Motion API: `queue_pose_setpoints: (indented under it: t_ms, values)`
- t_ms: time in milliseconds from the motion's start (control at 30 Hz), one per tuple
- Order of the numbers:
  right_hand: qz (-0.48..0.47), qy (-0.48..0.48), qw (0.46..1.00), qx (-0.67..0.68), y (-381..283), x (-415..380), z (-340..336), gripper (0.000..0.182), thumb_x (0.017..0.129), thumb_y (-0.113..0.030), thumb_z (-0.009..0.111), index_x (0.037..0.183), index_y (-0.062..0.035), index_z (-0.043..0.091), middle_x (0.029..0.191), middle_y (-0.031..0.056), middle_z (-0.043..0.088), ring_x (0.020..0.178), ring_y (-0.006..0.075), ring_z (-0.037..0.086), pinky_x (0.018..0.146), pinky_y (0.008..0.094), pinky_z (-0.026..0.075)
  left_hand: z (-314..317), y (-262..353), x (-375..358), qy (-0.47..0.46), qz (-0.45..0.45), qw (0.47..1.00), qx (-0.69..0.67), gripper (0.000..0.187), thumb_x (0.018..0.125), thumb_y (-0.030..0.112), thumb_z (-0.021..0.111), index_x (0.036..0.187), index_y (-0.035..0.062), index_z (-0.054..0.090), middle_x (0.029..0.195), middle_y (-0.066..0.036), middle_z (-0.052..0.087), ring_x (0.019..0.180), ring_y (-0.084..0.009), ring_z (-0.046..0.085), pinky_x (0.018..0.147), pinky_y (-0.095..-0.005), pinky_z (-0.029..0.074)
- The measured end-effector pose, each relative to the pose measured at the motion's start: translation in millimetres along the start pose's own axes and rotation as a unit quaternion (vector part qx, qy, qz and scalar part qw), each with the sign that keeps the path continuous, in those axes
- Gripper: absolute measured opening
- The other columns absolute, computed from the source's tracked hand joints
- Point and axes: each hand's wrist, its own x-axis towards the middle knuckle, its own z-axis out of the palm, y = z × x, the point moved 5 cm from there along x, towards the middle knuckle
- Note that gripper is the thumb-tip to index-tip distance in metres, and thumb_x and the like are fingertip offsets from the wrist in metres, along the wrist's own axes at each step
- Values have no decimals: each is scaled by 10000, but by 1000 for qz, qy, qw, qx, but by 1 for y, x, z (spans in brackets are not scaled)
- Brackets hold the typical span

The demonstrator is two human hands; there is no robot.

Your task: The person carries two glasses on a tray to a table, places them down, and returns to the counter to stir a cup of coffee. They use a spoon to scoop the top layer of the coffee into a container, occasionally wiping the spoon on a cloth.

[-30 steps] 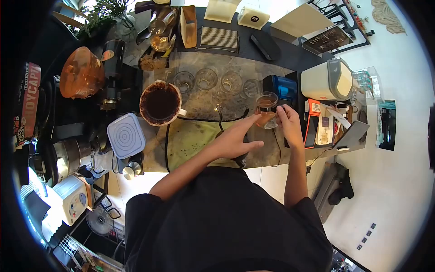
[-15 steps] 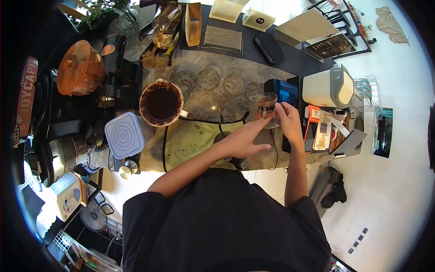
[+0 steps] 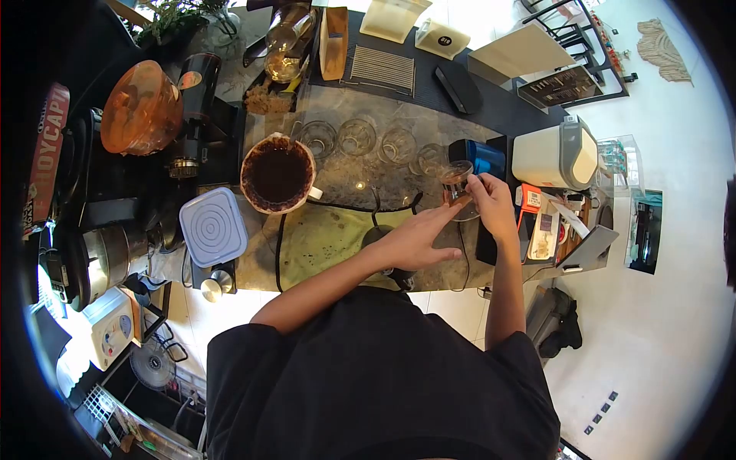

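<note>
A clear glass cup [image 3: 457, 173] stands near the right end of the counter, tilted slightly in this view. The fingers of my right hand [image 3: 494, 205] are pinched on its right side. My left hand [image 3: 416, 241] reaches across from the left, fingers stretched out and thumb apart, with its fingertips right at the lower part of the cup. Under the left forearm lies a green cloth [image 3: 322, 241] with dark edging. To the left, a white dripper [image 3: 315, 193] with a handle holds dark wet coffee grounds [image 3: 277, 175].
Several clear glasses [image 3: 356, 138] stand in a row behind the cloth. A blue container [image 3: 487, 158] is just behind the cup. Further left are a lilac square lid [image 3: 214, 228] and a grinder with an orange hopper [image 3: 140, 111]. A cream and grey canister [image 3: 553, 153] stands at right.
The view has shifted a little, so the counter things sit slightly further right. Both hands stay at the cup in nearly the same pose.
</note>
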Motion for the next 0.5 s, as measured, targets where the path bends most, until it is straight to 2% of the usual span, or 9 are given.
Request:
queue_pose_setpoints:
  t_ms: [33,100,133,200,500]
  values:
    - [0,0,1000,0,-2,0,0,355,1081,-296,627,861,-20,659,634,-62,469,548,24,389,500,236,286,0,0,0,1,0,1000,0,978,942,475,727,1637,-19,248,1584,-311,423,1483,-445,408,1221,-489,347]
    - [19,3,1000,-11,-6,-1,-2,403,1052,-302,648,827,32,652,662,26,542,650,87,446,595,313,375,-1,1,1,2,2,1000,-11,991,934,473,734,1648,3,233,1576,-312,432,1477,-447,414,1218,-492,350]
    - [19,3,1000,-12,-6,0,-3,403,1052,-302,648,827,32,652,662,26,542,650,87,446,595,313,375,-2,1,1,2,3,1000,-11,991,934,473,734,1648,3,233,1576,-312,432,1477,-447,414,1218,-492,350]
    - [-9,-10,1000,-16,-6,1,-1,370,1078,-315,635,855,-20,655,626,-65,472,554,20,387,505,240,273,-2,2,2,-1,4,1000,-16,989,936,483,731,1639,-14,245,1578,-312,431,1480,-445,412,1220,-494,348]
    - [-14,-4,999,-32,-13,2,-1,384,1074,-317,640,839,-14,660,630,-66,468,563,25,388,512,249,279,5,-7,4,9,17,1000,3,970,954,511,704,1600,-82,290,1575,-335,424,1493,-444,399,1235,-490,330]
